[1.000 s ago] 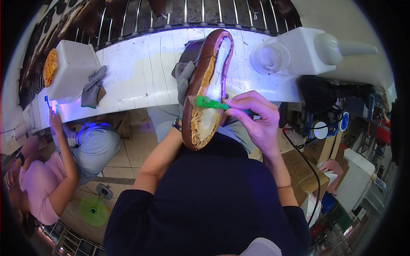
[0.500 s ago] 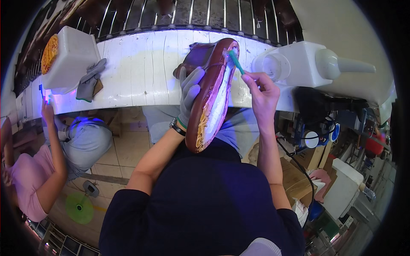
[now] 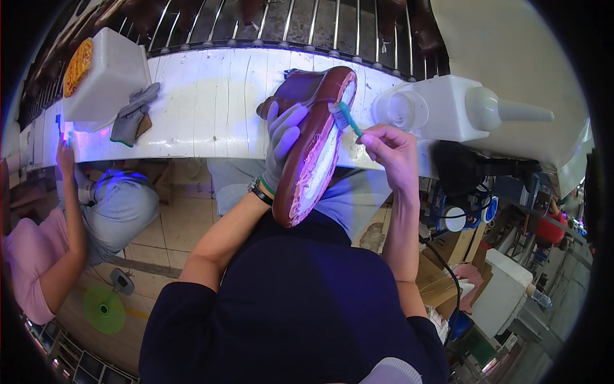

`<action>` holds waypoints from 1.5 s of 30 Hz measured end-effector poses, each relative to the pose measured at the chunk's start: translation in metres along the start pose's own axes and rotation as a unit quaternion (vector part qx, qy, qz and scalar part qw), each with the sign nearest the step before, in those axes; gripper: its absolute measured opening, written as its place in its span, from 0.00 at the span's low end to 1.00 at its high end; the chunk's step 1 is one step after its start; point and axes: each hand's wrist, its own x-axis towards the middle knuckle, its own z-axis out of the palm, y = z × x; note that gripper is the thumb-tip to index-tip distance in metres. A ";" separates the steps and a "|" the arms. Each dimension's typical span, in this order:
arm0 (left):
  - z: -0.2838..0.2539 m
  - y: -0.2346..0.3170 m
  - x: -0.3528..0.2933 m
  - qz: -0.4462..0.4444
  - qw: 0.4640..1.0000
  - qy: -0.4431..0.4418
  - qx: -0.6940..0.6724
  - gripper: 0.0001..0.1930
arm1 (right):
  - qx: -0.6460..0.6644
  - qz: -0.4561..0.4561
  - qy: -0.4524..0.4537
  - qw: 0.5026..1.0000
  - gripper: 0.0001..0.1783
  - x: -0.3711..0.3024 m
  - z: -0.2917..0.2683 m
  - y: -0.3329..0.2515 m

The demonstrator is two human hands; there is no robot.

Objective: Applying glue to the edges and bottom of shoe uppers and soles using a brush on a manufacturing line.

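A dark brown leather boot (image 3: 295, 163) lies tilted with its underside facing up and to the right, a whitish coated strip running along the bottom. My left hand (image 3: 281, 142), in a grey glove, grips the boot by its upper from the left. Between the bare fingers of my right hand (image 3: 391, 146) is the handle of a green toothbrush (image 3: 350, 120). Its bristles touch the boot's underside near the upper end. Close to my right hand stands a clear round cup (image 3: 403, 110); what is in it is hard to make out.
A white bottle (image 3: 448, 107) with a long nozzle lies beyond the cup. To the left are a white box-shaped container (image 3: 110, 78) and a grey glove (image 3: 133, 116) on the white bench (image 3: 204, 96). Metal rollers (image 3: 288, 22) line the far side. A co-worker's arm (image 3: 71, 205) reaches in at left.
The toothbrush has moved down along the boot's underside, toward me. More of the lower end of the underside now looks whitish pink instead of yellowish. My left hand keeps its grip.
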 end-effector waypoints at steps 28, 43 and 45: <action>-0.021 0.018 0.059 0.031 0.990 -0.114 0.075 0.32 | -0.129 -0.244 -0.158 0.948 0.05 -0.066 0.022 -0.053; -0.019 0.039 0.064 -0.396 0.883 -0.188 -0.165 0.29 | -0.075 -0.128 0.065 0.987 0.04 -0.059 0.037 -0.067; -0.023 0.049 0.077 -0.402 0.871 -0.203 -0.197 0.30 | -0.054 -0.180 0.051 0.981 0.05 -0.057 0.034 -0.068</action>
